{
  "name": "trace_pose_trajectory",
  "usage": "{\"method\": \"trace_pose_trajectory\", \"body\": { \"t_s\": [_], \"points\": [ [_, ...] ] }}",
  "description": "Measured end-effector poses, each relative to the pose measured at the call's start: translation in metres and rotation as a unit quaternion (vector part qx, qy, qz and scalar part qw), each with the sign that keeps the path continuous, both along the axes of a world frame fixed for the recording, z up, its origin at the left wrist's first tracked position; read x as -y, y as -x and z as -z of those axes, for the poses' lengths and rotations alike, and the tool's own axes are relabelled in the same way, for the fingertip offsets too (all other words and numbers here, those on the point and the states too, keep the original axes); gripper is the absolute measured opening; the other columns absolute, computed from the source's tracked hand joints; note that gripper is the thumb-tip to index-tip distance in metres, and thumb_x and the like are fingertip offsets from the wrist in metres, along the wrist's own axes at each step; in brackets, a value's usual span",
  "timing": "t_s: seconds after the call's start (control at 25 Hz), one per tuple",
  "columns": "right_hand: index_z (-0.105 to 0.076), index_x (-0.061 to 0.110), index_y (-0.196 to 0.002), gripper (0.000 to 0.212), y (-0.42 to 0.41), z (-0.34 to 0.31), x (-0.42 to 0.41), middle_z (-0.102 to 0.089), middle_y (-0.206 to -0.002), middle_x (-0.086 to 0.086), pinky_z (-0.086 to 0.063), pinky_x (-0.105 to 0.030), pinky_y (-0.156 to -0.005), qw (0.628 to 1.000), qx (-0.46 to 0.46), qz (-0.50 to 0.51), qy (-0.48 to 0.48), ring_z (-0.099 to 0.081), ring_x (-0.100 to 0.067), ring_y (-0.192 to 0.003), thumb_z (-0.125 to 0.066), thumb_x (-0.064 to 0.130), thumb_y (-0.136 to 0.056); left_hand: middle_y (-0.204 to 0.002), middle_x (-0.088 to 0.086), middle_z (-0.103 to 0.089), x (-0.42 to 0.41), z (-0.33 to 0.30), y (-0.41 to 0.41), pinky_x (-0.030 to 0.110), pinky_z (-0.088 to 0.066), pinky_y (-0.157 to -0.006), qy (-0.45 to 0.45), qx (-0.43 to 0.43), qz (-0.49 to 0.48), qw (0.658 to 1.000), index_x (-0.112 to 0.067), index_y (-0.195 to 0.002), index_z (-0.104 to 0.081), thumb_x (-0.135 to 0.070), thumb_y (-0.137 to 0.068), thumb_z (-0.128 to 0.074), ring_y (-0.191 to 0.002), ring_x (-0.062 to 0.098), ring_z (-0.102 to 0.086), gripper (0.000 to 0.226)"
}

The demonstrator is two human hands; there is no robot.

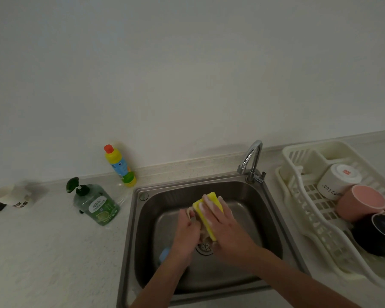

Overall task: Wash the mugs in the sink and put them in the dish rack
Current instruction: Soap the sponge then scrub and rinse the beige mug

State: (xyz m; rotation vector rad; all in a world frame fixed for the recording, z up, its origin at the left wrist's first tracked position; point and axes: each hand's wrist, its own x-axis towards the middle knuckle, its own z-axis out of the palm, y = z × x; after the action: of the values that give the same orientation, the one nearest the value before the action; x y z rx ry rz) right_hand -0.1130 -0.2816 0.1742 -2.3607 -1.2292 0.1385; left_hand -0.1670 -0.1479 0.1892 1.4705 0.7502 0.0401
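I have the mug [190, 215] in my left hand [187, 227], fingers curled round it, low over the middle of the sink [273, 218] and just above the drain [205, 247]. Most of it is hidden under my hands; only a pale bit of rim shows past my left knuckles, so I cannot tell which way its mouth or handle points. My right hand [222, 221] lies on top of the yellow sponge [206, 210], fingers laid over it and thumb tucked under, pressing it against the mug. The sponge's long axis runs from the far side of the sink back toward me, across the mug.

What matters for the next move is the dish rack [298, 196]: it sits on the counter [53, 252] just past the sink's right edge, so the mug lies to its left, with my right hand between the two. My right hand is nearer the rack, yet it is the one busy with the sponge. I judge the scrubbing is not finished and a rinse under the tap [252, 158], at the sink's far right corner, comes first.

The rack already holds a white mug [336, 181], a pink mug [360, 203] and a dark mug [378, 234] along its right side. Something blue [165, 254] lies in the sink by my left wrist; I cannot tell what it is.
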Motion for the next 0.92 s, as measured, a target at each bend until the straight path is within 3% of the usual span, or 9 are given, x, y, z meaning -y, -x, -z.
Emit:
{"method": "trace_pose_trajectory", "body": {
  "t_s": [0.12, 0.2, 0.28, 0.36, 0.48, 0.52, 0.6, 0.72, 0.92],
  "points": [
    [0.005, 0.021, -0.158, 0.115, -0.017, -0.014, 0.000, 0.014, -0.162, 0.013, -0.009, -0.027, -0.119, 0.994, -0.106, 0.031, -0.005, 0.015, -0.014, -0.149, -0.076, 0.039, -0.079, -0.106, 0.014, -0.063, 0.000, -0.003, 0.006, 0.029, -0.055, -0.059, 0.041, 0.006, 0.012, 0.999, -0.010, -0.111, -0.052, -0.012, -0.102, -0.046, -0.086, 0.022, -0.065, 0.011],
    [0.005, 0.030, -0.157, 0.124, -0.022, -0.015, 0.008, -0.005, -0.162, 0.015, -0.027, -0.020, -0.113, 0.948, -0.298, 0.075, -0.087, -0.010, -0.007, -0.148, -0.084, 0.036, -0.071, -0.109, 0.018, -0.066, -0.003, -0.006, 0.008, 0.034, -0.057, -0.060, 0.104, 0.021, -0.024, 0.994, -0.008, -0.115, -0.054, -0.004, -0.099, -0.046, -0.091, 0.029, -0.069, 0.018],
    [0.003, 0.035, -0.156, 0.118, -0.012, -0.013, 0.014, -0.019, -0.159, 0.012, -0.040, -0.024, -0.109, 0.925, -0.348, 0.083, -0.126, -0.026, -0.006, -0.143, -0.082, 0.029, -0.074, -0.106, 0.018, -0.068, -0.007, -0.007, 0.007, 0.035, -0.057, -0.059, 0.130, 0.033, -0.058, 0.989, -0.008, -0.114, -0.053, 0.000, -0.097, -0.045, -0.088, 0.030, -0.070, 0.020],
    [0.004, 0.029, -0.156, 0.102, 0.004, -0.005, 0.011, -0.003, -0.164, 0.007, -0.028, -0.036, -0.120, 0.963, -0.242, 0.073, -0.093, -0.008, -0.010, -0.150, -0.065, 0.021, -0.081, -0.100, 0.014, -0.063, -0.006, -0.005, 0.005, 0.032, -0.055, -0.054, 0.089, 0.024, -0.063, 0.994, -0.011, -0.108, -0.051, -0.004, -0.099, -0.044, -0.083, 0.025, -0.065, 0.013],
    [0.003, 0.018, -0.158, 0.093, 0.012, 0.004, 0.006, 0.019, -0.163, 0.003, -0.014, -0.046, -0.123, 0.999, -0.025, 0.022, 0.002, 0.018, -0.027, -0.150, -0.034, 0.028, -0.073, -0.102, 0.014, -0.059, -0.003, 0.000, 0.004, 0.042, -0.058, -0.067, -0.033, -0.007, 0.016, 0.999, -0.016, -0.104, -0.049, -0.017, -0.104, -0.041, -0.084, 0.019, -0.058, 0.008],
    [0.004, 0.018, -0.158, 0.093, 0.010, 0.001, 0.004, 0.020, -0.163, 0.004, -0.014, -0.047, -0.123, 0.999, -0.028, 0.016, 0.006, 0.019, -0.028, -0.150, -0.036, 0.027, -0.074, -0.100, 0.013, -0.059, -0.002, -0.001, 0.006, 0.040, -0.058, -0.066, -0.041, -0.008, 0.030, 0.999, -0.015, -0.104, -0.049, -0.019, -0.104, -0.041, -0.083, 0.017, -0.058, 0.009],
    [0.008, 0.022, -0.157, 0.102, 0.000, -0.010, 0.006, 0.018, -0.163, 0.010, -0.017, -0.042, -0.123, 0.985, -0.160, 0.046, -0.035, 0.012, -0.019, -0.152, -0.061, 0.022, -0.082, -0.101, 0.011, -0.061, -0.006, -0.005, 0.010, 0.031, -0.056, -0.059, 0.011, 0.003, 0.026, 1.000, -0.012, -0.108, -0.051, -0.015, -0.104, -0.044, -0.084, 0.018, -0.063, 0.009],
    [0.009, 0.029, -0.156, 0.117, -0.002, -0.021, 0.017, 0.000, -0.163, 0.015, -0.028, -0.030, -0.119, 0.948, -0.289, 0.086, -0.098, -0.009, -0.010, -0.150, -0.079, 0.018, -0.079, -0.108, 0.016, -0.065, -0.009, -0.013, 0.012, 0.037, -0.058, -0.062, 0.121, 0.026, -0.019, 0.992, -0.010, -0.115, -0.053, -0.005, -0.099, -0.047, -0.091, 0.028, -0.070, 0.017],
    [0.011, 0.019, -0.157, 0.104, 0.006, -0.014, 0.006, 0.030, -0.160, 0.006, -0.023, -0.045, -0.121, 0.999, -0.003, 0.023, 0.027, 0.025, -0.029, -0.148, -0.058, 0.016, -0.079, -0.099, 0.012, -0.057, 0.001, -0.005, 0.003, 0.026, -0.051, -0.062, -0.066, 0.025, 0.046, 0.996, -0.012, -0.105, -0.046, -0.013, -0.100, -0.043, -0.082, 0.015, -0.057, 0.006]
  ]
}}
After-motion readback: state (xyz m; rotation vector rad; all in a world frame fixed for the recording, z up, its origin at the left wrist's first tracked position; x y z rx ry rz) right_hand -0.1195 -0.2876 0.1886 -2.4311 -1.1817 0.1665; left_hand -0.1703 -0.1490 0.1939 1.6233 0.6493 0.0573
